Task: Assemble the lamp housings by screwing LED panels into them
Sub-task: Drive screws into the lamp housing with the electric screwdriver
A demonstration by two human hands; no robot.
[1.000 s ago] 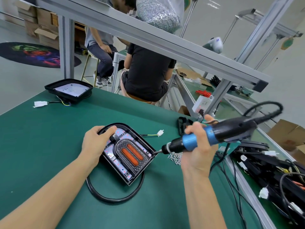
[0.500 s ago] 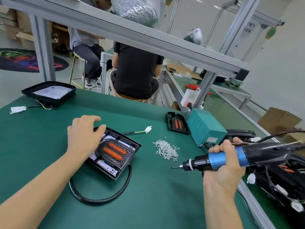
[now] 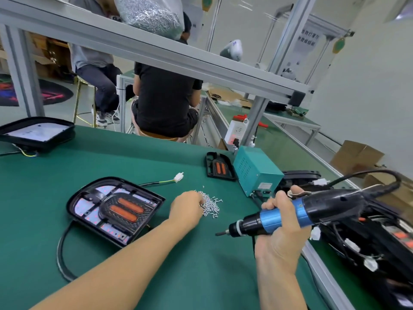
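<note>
The housing [image 3: 115, 210] is a black rounded tray, its pale LED panel [image 3: 89, 204] under a ribbed black insert with two orange slots. It lies flat on the green mat [image 3: 134, 157], left of the left hand [image 3: 186, 208], whose fingertips pinch into the screw pile [image 3: 211, 205]. The right hand [image 3: 279, 231] grips a blue-and-black driver [image 3: 290, 212], bit pointing toward the pile. Beyond stand an aluminium frame [image 3: 156, 52] and seated workers [image 3: 165, 101].

one head-worn camera looks forward and down, close over the green table [image 3: 134, 157].
</note>
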